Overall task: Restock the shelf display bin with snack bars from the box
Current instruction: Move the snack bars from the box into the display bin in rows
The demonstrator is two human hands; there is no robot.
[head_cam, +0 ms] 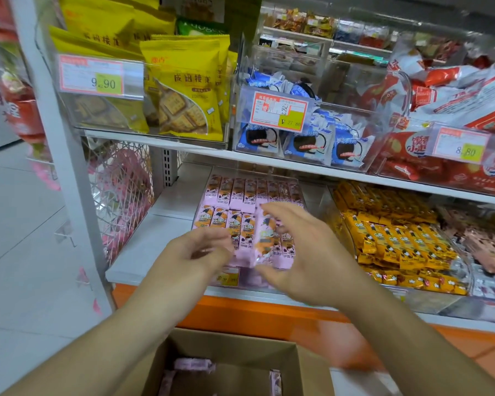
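Observation:
A clear display bin (pixel 255 174) on the lower shelf holds rows of pink snack bars (pixel 242 194) standing side by side. My right hand (pixel 303 252) is over the bin's front row and pinches one pink and orange bar (pixel 265 238) between thumb and fingers, upright. My left hand (pixel 195 252) hovers just left of that bar, blurred, its fingers loosely curled with nothing visibly in them. Below my arms stands an open cardboard box (pixel 286 364) with a few pink bars (pixel 193 364) lying inside.
To the right, a clear bin of yellow snack bars (pixel 397 235) adjoins the pink one. The shelf above carries bins of yellow biscuit packs (pixel 183 90), blue and white packs (pixel 312 138) and red packs (pixel 429 155). An orange base panel (pixel 240 312) runs under the shelf.

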